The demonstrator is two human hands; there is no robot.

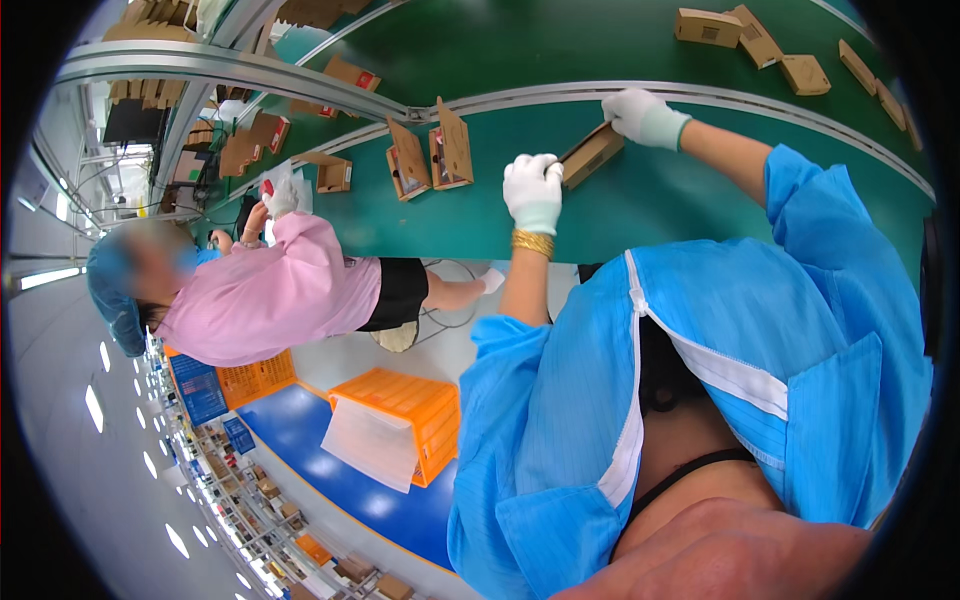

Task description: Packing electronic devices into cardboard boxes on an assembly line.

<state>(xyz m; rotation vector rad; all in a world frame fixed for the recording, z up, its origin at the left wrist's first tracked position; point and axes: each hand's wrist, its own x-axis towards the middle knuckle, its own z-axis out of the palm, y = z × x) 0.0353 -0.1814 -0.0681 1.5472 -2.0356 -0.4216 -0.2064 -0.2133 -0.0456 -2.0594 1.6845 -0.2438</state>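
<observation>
On the green work surface, a small brown cardboard box (594, 158) stands tilted between my two white-gloved hands. My left hand (532, 188) is closed at its left end, the fingers curled against the edge. At the far right end, my right hand (640, 115) grips the upper corner. The box's lid looks closed or nearly so, and my gloves cover both ends. To the left, two brown boxes with raised lids, one (408, 160) and another (452, 148), stand side by side. A further open box (332, 172) sits beyond them.
A co-worker in a pink top (290, 285) works at the bench on my left. A metal rail (560, 95) runs behind my hands; beyond it lie several closed boxes (708, 27). An orange crate (392, 420) stands on the floor behind, and a metal frame (240, 68) rises at upper left.
</observation>
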